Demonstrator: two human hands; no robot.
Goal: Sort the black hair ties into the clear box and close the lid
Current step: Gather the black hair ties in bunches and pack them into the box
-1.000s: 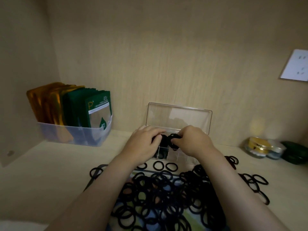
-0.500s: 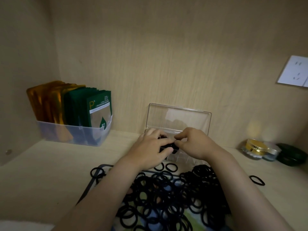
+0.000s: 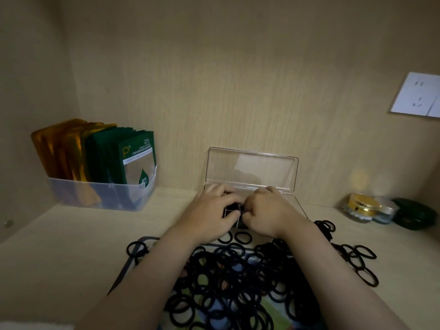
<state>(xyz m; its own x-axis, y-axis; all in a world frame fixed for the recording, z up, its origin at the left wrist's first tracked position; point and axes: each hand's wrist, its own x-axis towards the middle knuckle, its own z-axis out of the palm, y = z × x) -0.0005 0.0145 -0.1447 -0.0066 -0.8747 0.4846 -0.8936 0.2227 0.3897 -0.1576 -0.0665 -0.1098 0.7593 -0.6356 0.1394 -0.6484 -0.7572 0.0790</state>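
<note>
A clear box (image 3: pixel 298 206) stands against the back wall with its lid (image 3: pixel 252 167) upright and open. My left hand (image 3: pixel 209 214) and my right hand (image 3: pixel 270 214) meet over the box's left part, fingers curled down. Between the fingertips sits a small bunch of black hair ties (image 3: pixel 232 209) inside a compartment, and both hands grip it. The hands hide most of the box's inside. A big heap of black hair ties (image 3: pixel 238 277) lies on a patterned mat (image 3: pixel 134 264) in front of the box, under my forearms.
A translucent bin (image 3: pixel 100 195) with gold and green sachets stands at the back left. At the back right are gold-lidded jars (image 3: pixel 363 207) and a dark green case (image 3: pixel 414 215). Loose ties (image 3: pixel 364 256) lie to the right. A wall socket (image 3: pixel 416 96) is on the right.
Both hands have moved down from above the box into it, carrying the bunch of ties into the compartment. The camera has tipped slightly.
</note>
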